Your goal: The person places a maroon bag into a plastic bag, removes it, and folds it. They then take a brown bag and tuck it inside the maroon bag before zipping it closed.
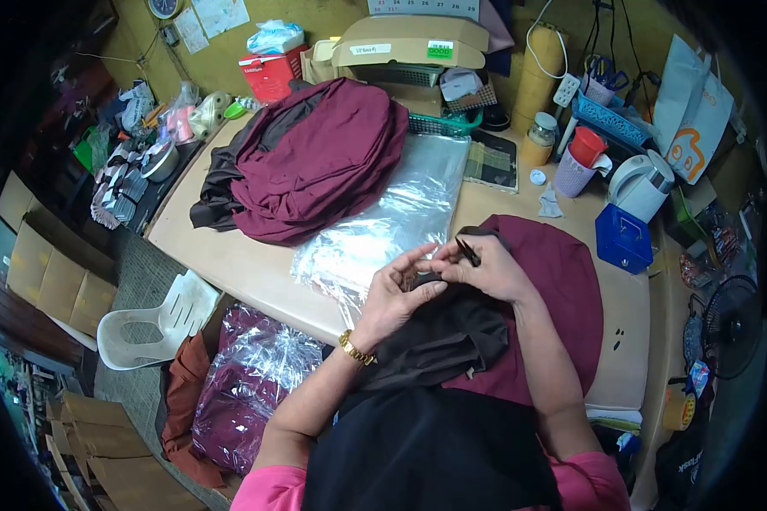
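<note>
My two hands meet over the near side of the table, fingertips close together. In my right hand is a small black pointed tool that looks like thread snips, held against the palm while thumb and forefinger pinch. My left hand, below a gold watch, has its fingers bent toward the right fingertips; whatever lies between them is too small to make out. Beneath both hands lies dark grey-brown cloth, joined by or overlapping maroon cloth on the right.
A large maroon and dark cloth heap lies at the back left, beside clear plastic bags. A blue metal box, a kettle and a lilac cup line the right. A white plastic chair stands left.
</note>
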Available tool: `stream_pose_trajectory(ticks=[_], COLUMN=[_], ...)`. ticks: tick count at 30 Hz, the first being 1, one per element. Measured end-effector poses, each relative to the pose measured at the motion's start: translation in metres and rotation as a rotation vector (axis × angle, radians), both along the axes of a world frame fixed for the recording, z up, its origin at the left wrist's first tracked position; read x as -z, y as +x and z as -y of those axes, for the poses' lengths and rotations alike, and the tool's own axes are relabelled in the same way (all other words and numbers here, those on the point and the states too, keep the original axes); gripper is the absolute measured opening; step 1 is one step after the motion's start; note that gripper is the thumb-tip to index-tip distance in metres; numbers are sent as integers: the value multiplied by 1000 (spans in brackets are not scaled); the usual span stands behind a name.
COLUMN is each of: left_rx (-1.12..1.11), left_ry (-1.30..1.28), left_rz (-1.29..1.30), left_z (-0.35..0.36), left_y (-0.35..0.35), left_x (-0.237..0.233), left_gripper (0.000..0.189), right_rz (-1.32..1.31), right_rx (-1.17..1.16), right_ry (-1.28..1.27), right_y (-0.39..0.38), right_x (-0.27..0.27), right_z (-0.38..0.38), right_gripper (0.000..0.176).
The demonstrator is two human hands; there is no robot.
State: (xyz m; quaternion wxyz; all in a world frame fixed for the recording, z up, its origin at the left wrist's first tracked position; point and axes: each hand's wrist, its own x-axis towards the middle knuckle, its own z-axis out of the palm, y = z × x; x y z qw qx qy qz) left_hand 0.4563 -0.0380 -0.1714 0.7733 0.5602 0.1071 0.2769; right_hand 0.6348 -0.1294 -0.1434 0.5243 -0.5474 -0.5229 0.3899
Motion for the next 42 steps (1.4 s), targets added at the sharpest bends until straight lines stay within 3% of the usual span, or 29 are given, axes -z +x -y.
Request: stream_pose_trajectory(ticks=[1,3,4,5,8,9,10,11,13,14,15,17,21,24,26,27,29,32,35,39,42], left_rx=[2,-57,-95,-93,-471,-656,-692,-659,-312,-193,-104,-30,28,-141,-64,-65,-17,71,164,133,152], left_ry=[-1,214,29,29,149,206,248,350,369,494,578,432,325,377,50,48,-325,-469,-540,-510,-513], left_rz=[-1,-126,-196,-193,-197,-154,-185,-221,-350,-334,-358,-304,-175,-73,-212,-214,-80,-3,12,62,105], left_z=[0,-1,3,-1,-20,-26,-29,-35,-27,-25,-17,-4,-5,3,8,10,14,12,6,12,13], left_y=[-1,-3,-6,-8,-19,-20,-29,-31,-37,-32,-29,-13,6,8,4,3,4,0,-5,-5,-2], left_x=[4,7,6,6,9,6,2,-3,-13,-8,-19,-26,-2,-4,-6,-4,-2,1,-3,-20,-23], left_gripper=[54,31,18,18,25,29,42,51,57,58,55,43,28,15,13,13,12,14,16,17,17], right_rz=[-55,50,158,160,187,189,245,299,366,434,432,477,444,471,495,498,500,496,423,410,761], right_rx=[10,92,171,174,429,432,494,555,557,556,551,525,444,420,433,453,472,483,499,624,720], right_ry=[25,-11,-44,-43,103,102,155,209,271,332,332,384,273,304,319,343,369,377,325,256,221], right_y=[-2,0,1,1,-2,-5,-8,-11,-17,-21,-26,-35,-43,-39,-38,-40,-42,-45,-43,-48,-48], right_x=[6,10,12,13,15,15,14,14,12,10,7,0,-14,-2,4,6,8,9,9,-8,-22], right_z=[5,17,23,28,41,44,46,48,49,49,49,49,53,55,54,54,52,50,53,57,67], right_gripper=[18,13,9,9,11,11,11,12,12,13,13,15,17,18,17,17,16,16,16,28,33])
